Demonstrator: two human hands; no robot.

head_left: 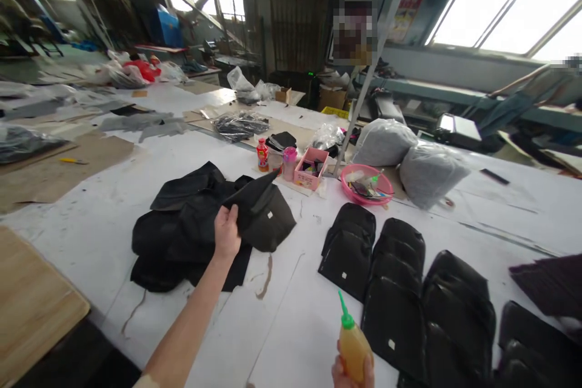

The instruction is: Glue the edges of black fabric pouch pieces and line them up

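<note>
My left hand point(227, 232) pinches the edge of a black fabric piece point(268, 216) with a small white tag, lifting it over a loose pile of black pieces point(182, 227). In my right hand point(352, 373), at the bottom of the view, is a squeeze bottle point(354, 348) of yellowish liquid, its green nozzle pointing up. Just right of the bottle, black pieces lie in overlapping rows, among them a near one point(393, 321) and one farther back point(348, 254), each with a small white tag.
Behind the pile stand a red bottle point(262, 155), a pink-lidded jar point(289, 163), a pink box point(311, 168) and a pink basin point(366, 184) of small items. Stuffed grey bags point(430, 173) sit beyond. A wooden board point(36, 309) is at the left, and a metal pole point(364, 94) rises from the table.
</note>
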